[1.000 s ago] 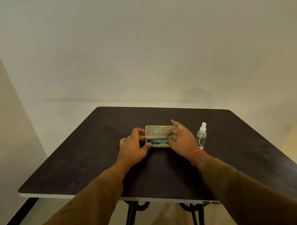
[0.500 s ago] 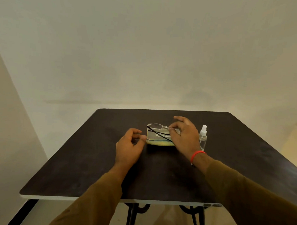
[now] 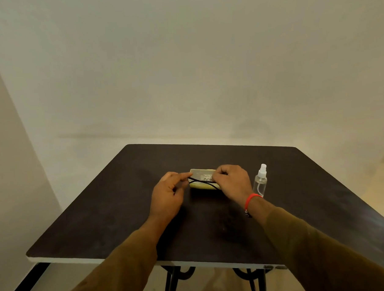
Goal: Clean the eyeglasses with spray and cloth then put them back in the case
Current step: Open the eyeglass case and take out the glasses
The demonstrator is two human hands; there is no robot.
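Note:
The open, pale translucent eyeglass case lies at the middle of the dark table. Just in front of it I hold the eyeglasses, whose thin black temples cross between my hands. My left hand pinches the left end of the glasses with thumb and forefinger. My right hand is closed on the right end and hides the lens there. A small clear spray bottle with a white nozzle stands upright just right of my right hand. I see no cloth.
The table's white front edge is close to me, with black metal legs below it. A plain pale wall rises behind the table, and another wall stands at the left.
The glasses have come out of the case, lifted by my right hand. My left hand has let go of the case and taken the left end of the glasses.

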